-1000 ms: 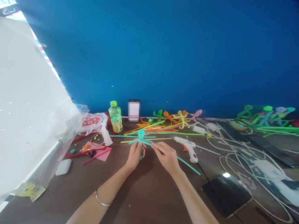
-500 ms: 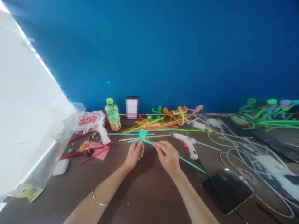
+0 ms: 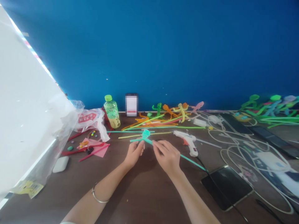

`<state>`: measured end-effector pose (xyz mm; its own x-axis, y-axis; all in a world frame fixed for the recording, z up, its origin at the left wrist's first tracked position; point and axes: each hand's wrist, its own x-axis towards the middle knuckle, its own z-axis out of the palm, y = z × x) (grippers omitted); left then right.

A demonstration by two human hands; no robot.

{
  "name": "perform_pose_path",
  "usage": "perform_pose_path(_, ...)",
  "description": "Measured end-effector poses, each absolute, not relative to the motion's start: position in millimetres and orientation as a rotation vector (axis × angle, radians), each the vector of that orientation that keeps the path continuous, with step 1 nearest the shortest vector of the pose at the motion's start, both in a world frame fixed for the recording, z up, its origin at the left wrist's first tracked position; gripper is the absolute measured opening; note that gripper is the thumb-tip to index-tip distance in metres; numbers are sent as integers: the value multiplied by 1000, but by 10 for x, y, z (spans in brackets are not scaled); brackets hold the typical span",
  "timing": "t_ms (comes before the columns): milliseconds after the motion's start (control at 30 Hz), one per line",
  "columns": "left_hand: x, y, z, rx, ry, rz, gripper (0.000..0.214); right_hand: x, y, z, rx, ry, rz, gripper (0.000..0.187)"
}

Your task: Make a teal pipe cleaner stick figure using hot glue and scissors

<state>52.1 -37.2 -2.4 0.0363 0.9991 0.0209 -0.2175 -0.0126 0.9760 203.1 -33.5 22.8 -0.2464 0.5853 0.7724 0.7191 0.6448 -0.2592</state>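
Observation:
A small figure of turquoise pipe cleaner (image 3: 146,134) with a coiled round head is pinched below its head by my left hand (image 3: 135,152). A short turquoise arm sticks out to the left over my fingers. My right hand (image 3: 167,155) is closed on a long turquoise pipe cleaner (image 3: 192,161) that runs from the figure through my fingers and out to the right. My hands are a little apart, just above the table. The lower part of the figure is hidden by my left hand.
A hot glue gun (image 3: 188,141) lies right of my hands, near a black tablet (image 3: 227,187) and tangled white cables (image 3: 224,149). Behind are loose pipe cleaners (image 3: 151,124), finished figures (image 3: 182,112) and a bottle (image 3: 112,113). Left are pink paper (image 3: 102,151) and a white case (image 3: 60,164).
The turquoise figure has shifted slightly right and tilted, its head now leaning right. Both hands keep their hold, and my right hand has barely moved. The view has shifted slightly.

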Motion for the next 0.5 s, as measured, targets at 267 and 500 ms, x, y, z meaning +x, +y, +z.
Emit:
perform_pose_path(267,542,-378,-21,973,902,1366,30,2004,-374,215,-1043,-1957,-208,19)
perform_pose_path(500,537,-378,-35,941,880,1352,29,1994,-397,260,-956,-1936,-252,10)
